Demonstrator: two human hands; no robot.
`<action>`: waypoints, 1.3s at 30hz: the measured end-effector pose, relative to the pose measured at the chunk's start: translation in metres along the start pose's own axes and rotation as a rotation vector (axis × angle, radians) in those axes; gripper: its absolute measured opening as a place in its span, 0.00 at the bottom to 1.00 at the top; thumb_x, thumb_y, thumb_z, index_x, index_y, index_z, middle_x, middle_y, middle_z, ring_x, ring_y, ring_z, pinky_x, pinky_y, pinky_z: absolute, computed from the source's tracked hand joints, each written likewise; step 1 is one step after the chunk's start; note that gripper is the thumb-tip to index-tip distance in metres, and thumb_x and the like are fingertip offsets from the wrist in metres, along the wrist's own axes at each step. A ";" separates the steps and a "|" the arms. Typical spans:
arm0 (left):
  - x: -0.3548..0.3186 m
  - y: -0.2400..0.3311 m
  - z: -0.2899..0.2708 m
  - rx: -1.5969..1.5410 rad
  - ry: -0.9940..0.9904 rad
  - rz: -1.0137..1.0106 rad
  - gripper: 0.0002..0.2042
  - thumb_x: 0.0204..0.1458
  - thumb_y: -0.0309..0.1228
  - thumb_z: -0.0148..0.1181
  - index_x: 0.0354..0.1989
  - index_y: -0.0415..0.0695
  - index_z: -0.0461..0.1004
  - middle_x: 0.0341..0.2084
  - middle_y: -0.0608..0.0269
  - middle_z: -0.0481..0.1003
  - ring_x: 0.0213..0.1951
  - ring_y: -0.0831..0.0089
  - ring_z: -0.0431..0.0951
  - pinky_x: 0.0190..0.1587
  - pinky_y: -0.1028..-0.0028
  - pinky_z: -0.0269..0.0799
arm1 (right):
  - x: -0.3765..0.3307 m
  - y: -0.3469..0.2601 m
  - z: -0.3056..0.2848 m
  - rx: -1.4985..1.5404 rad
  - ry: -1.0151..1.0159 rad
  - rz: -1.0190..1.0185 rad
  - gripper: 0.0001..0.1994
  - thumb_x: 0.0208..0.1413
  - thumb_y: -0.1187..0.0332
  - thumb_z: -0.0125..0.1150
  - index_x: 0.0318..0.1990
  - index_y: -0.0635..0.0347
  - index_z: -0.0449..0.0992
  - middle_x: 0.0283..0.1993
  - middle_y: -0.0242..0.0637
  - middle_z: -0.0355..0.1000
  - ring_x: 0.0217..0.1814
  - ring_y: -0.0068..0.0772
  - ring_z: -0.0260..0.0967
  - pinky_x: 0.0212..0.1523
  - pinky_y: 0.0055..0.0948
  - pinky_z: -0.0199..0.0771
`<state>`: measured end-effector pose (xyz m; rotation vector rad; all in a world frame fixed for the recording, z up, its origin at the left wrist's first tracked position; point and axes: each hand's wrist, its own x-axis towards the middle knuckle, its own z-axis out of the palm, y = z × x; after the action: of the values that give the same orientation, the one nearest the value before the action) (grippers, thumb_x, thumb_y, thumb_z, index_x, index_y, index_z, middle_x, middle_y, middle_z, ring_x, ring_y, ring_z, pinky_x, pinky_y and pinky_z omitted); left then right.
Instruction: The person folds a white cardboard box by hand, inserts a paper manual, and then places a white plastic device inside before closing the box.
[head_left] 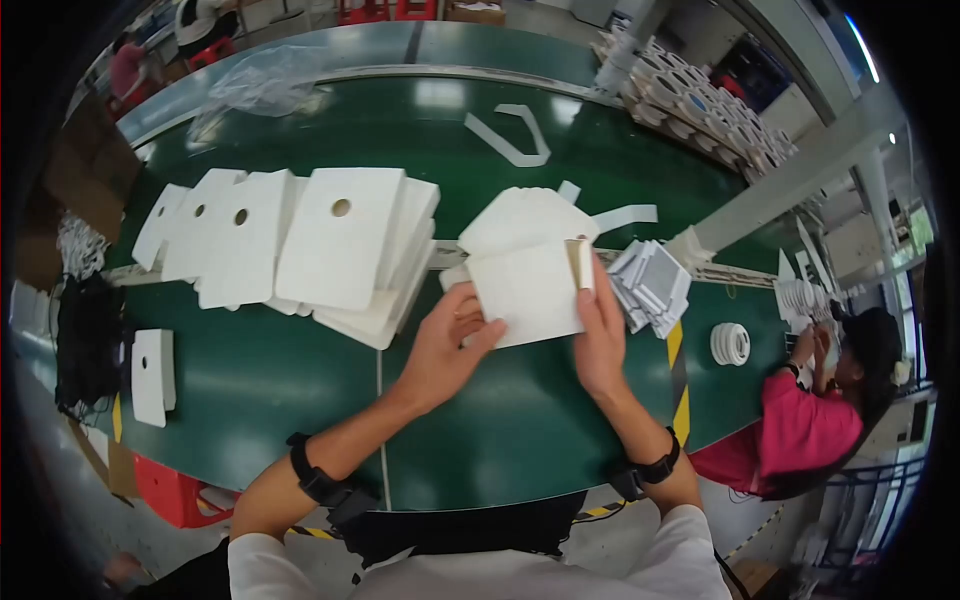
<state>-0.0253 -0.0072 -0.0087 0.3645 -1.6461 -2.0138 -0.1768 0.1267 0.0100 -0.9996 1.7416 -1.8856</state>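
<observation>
A worker seated or standing at a green, smooth-surfaced worktop [480, 430] grips a white, flat, four-sided card-like piece [525, 300] between two bare hands. The left hand [450, 345] pinches its near left corner, thumb on top and fingers curled; the right hand [602, 335] clasps its right edge, beside a narrow tan strip [573, 262] at the far right corner. The piece is at the middle of the worktop, in front of a fanned bunch of white, flat card-like sheets [525, 212]; whether the two touch cannot be told. Black wrist straps [318, 475] circle both forearms.

To the left, white rectangular panels with round holes [335, 245] lie in overlapping stacks, and a smaller white holed stack [152, 375] sits apart at the near left. Just right of the right hand is a jumbled pile of grey-and-white, flat square parts [655, 285]; farther right sits a short stack of white rings [730, 344]. Beyond the sheets lie a straight white strip [630, 216] and a bent white strip [492, 139]. Crumpled clear plastic film [265, 82] rests at the far left. At the right, a co-worker in a deep pink top [810, 430] raises both hands near other white parts.
</observation>
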 end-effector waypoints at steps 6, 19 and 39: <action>0.001 0.006 -0.003 -0.286 -0.027 -0.298 0.16 0.65 0.32 0.58 0.57 0.39 0.70 0.40 0.69 0.78 0.36 0.85 0.75 0.32 0.80 0.71 | -0.003 -0.018 0.001 0.084 -0.192 0.057 0.28 0.71 0.67 0.41 0.76 0.65 0.48 0.80 0.37 0.45 0.80 0.33 0.43 0.76 0.30 0.40; -0.001 0.011 0.000 -0.221 -0.018 -0.315 0.16 0.65 0.32 0.58 0.58 0.39 0.70 0.39 0.69 0.78 0.34 0.87 0.74 0.29 0.82 0.68 | -0.003 -0.036 -0.007 -0.191 -0.244 0.077 0.27 0.68 0.68 0.39 0.74 0.64 0.52 0.76 0.45 0.53 0.78 0.37 0.49 0.75 0.31 0.45; -0.001 0.003 -0.006 -0.122 -0.168 -0.150 0.18 0.65 0.34 0.57 0.60 0.40 0.70 0.43 0.69 0.78 0.39 0.85 0.75 0.36 0.80 0.74 | -0.008 -0.019 0.012 0.307 -0.199 0.056 0.37 0.66 0.60 0.47 0.78 0.62 0.42 0.77 0.51 0.51 0.78 0.43 0.50 0.76 0.36 0.45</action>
<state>-0.0210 -0.0120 -0.0073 0.2884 -1.6259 -2.2998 -0.1589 0.1267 0.0264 -0.9706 1.3075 -1.8740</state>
